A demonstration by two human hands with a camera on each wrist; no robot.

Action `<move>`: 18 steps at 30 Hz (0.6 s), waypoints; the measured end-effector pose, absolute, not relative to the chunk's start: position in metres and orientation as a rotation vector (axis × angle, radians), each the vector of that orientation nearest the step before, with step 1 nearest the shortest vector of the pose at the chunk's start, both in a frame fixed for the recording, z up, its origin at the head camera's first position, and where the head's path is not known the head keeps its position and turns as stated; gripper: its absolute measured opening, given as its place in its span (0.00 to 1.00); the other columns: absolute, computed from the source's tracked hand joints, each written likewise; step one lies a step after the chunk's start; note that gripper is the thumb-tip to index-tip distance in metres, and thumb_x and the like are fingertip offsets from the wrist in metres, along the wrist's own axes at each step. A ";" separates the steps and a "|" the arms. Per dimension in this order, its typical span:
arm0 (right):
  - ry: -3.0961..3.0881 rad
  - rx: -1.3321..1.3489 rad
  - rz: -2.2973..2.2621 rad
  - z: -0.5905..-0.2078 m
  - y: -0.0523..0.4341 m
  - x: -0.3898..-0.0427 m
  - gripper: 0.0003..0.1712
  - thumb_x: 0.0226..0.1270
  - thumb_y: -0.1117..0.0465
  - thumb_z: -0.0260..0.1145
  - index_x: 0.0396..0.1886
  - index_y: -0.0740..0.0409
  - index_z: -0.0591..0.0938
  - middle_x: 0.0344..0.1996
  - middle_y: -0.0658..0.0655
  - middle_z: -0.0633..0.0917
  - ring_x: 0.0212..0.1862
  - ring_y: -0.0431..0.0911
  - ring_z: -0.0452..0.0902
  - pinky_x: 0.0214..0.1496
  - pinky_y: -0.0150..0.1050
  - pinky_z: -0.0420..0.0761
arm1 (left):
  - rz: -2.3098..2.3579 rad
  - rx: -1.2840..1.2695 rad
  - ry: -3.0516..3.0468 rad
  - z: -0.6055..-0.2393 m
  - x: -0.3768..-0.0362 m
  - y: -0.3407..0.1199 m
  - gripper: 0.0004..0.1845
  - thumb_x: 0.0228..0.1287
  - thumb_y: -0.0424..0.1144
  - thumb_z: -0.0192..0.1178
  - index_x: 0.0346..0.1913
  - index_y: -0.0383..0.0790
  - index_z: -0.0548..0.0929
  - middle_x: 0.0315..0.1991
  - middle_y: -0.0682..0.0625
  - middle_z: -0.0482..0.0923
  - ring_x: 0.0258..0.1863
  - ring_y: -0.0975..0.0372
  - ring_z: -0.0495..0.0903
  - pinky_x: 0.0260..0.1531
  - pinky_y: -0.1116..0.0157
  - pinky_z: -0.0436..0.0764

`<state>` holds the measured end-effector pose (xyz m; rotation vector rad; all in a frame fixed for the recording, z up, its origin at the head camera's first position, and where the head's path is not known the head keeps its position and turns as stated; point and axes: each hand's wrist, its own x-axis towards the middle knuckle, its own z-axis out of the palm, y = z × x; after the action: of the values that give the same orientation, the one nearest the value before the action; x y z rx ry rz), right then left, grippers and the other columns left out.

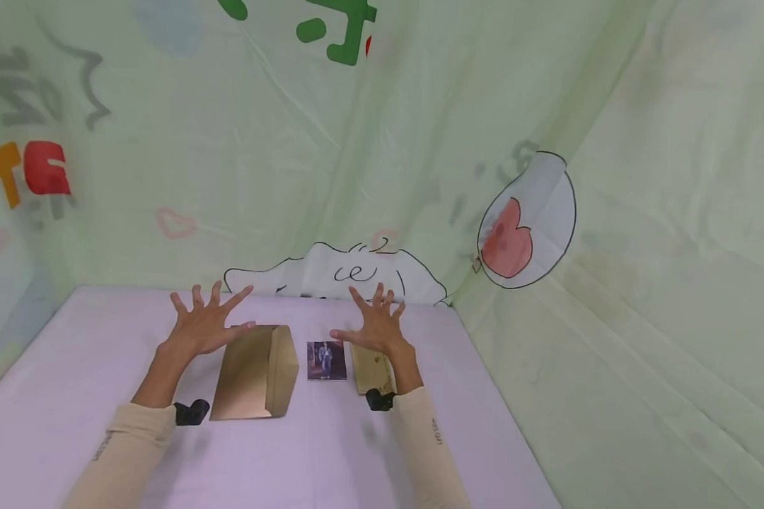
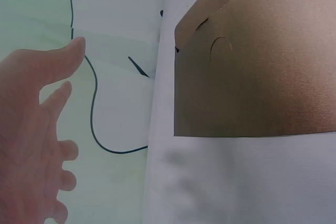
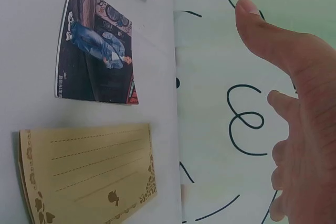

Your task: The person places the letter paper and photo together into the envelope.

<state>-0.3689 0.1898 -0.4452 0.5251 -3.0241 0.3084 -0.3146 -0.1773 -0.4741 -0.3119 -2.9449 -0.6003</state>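
Sleeves low in frame, both the left hand (image 1: 201, 326) and right hand (image 1: 375, 324) hover spread, empty, above the envelope (image 1: 257, 371), photo (image 1: 327, 360), letter card (image 1: 372, 369) mid-frame. Looks like nothing's started; next, grab one.

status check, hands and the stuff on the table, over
Left hand and right hand open, fingers spread, holding nothing. Envelope, photo, letter paper flat on table. Nothing in the way.
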 end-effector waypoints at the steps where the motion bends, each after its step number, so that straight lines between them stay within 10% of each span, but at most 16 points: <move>1: -3.022 0.519 0.319 -0.446 0.191 -0.368 0.65 0.62 0.26 0.71 0.92 0.39 0.52 0.86 0.82 0.42 0.86 0.82 0.36 0.79 0.87 0.42 | -0.598 -0.314 -2.946 -0.475 -0.315 -0.177 0.47 0.75 0.73 0.54 0.88 0.54 0.57 0.83 0.17 0.46 0.78 0.11 0.42 0.66 0.11 0.34; 18: -2.990 0.436 0.451 -0.457 0.195 -0.361 0.60 0.65 0.27 0.71 0.89 0.46 0.61 0.86 0.78 0.55 0.87 0.77 0.48 0.83 0.80 0.49 | -0.544 -0.352 -2.939 -0.485 -0.311 -0.163 0.43 0.78 0.67 0.56 0.88 0.57 0.58 0.82 0.16 0.50 0.78 0.13 0.50 0.67 0.11 0.40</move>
<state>-0.3613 0.1946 -0.4565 0.4363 -2.9897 0.4513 -0.3107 -0.1631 -0.4850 -0.3515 -2.9388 -0.5436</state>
